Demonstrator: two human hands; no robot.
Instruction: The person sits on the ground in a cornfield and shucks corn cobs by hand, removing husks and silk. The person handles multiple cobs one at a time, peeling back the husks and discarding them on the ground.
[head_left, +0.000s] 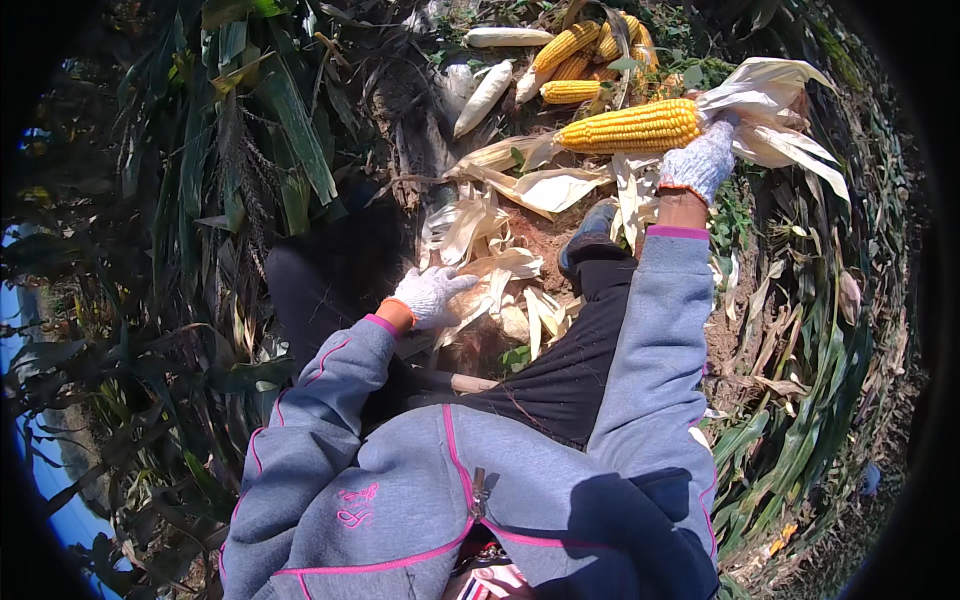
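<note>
My right hand (701, 157), in a white knit glove with an orange cuff, is closed around the base of a yellow ear of corn (634, 127). The ear's pale husk (765, 94) is peeled back and spreads out to the right of the hand. My left hand (431, 296), gloved the same way, rests with fingers apart beside dry corn husks (499, 270) lying between my legs. Whether its fingertips touch the husks is hard to tell. Another husk (559, 187) lies below the held ear.
A pile of husked yellow ears (570, 45) lies at the top, with white unshelled-looking ears (484, 97) to its left. Green and dry corn stalks (225, 135) crowd the left side, and more leaves (817, 397) lie at the right. My shoe (591, 232) stands beside the husks.
</note>
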